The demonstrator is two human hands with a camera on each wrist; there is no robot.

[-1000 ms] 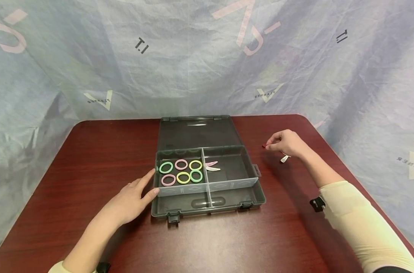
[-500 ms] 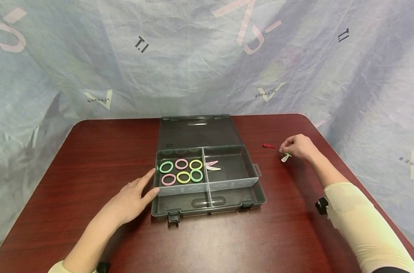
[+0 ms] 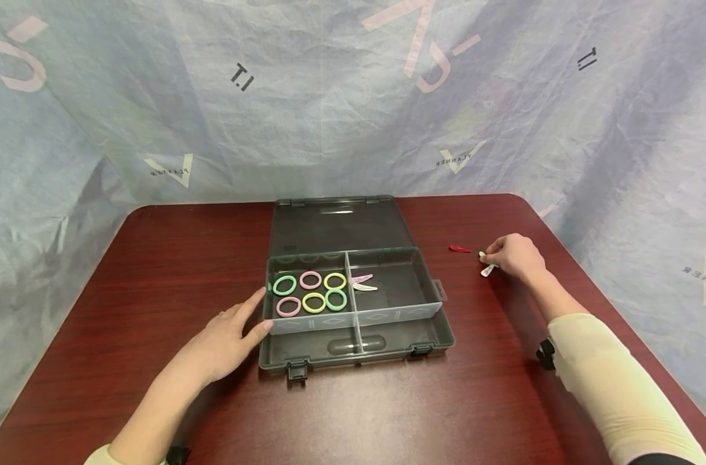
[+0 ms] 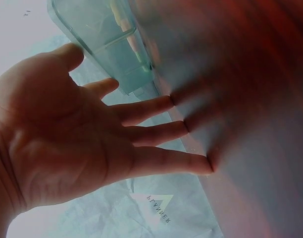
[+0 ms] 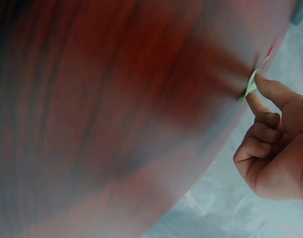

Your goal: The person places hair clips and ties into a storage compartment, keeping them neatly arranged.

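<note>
At the left wall of the dark see-through divided box (image 3: 306, 327), my left hand (image 3: 220, 342) rests with its fingers spread and straight. My right hand (image 3: 517, 254) is at the right of the table, pinching a green hair clip (image 5: 250, 88) between thumb and index finger. Just beneath those fingers lies a white hair clip (image 3: 488, 270). A red hair clip (image 3: 460, 248) lies a little to the left. Inside the box's right rear compartment are a pink hair clip (image 3: 362, 279) and another white clip (image 3: 365, 288), side by side against the divider.
Several pink, yellow and green hair ties (image 3: 314, 303) lie in two rows in the left rear compartment. The box's lid (image 3: 341, 226) is folded back flat behind it. A printed cloth (image 3: 329, 116) hangs behind the dark red table (image 3: 353, 420).
My right hand set the red clip down on the table, then moved right and slightly nearer, and took hold of the green clip. The left hand stayed still.
</note>
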